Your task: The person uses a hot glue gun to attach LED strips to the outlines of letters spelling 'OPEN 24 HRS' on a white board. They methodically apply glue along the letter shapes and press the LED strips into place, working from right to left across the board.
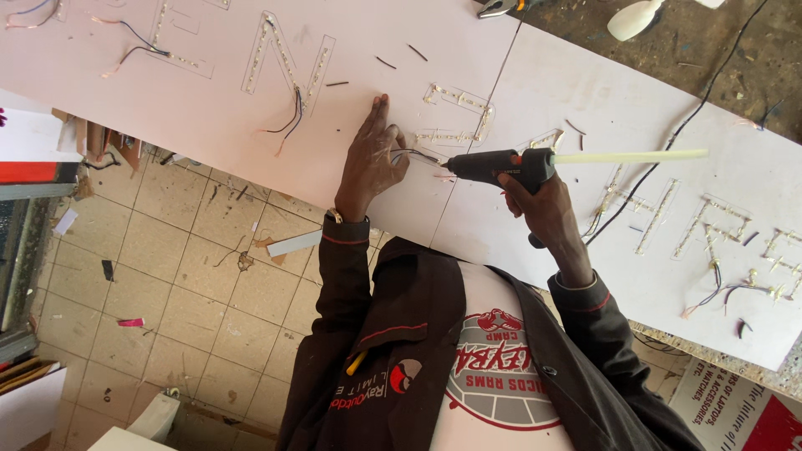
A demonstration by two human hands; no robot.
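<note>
Head view is showing the left hand (372, 163) pressing flat, fingers apart, beside a wire (415, 154) on the white board (209, 100), while the right hand (543, 205), grip clamped on the glue gun (501, 165), is aiming there, likely gluing, which next calls for a steady trigger squeeze

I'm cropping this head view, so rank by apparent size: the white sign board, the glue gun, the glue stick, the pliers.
1. white sign board
2. glue gun in the right hand
3. glue stick, thinner, though about as long
4. pliers, cut off at the frame edge, so unsure
</note>
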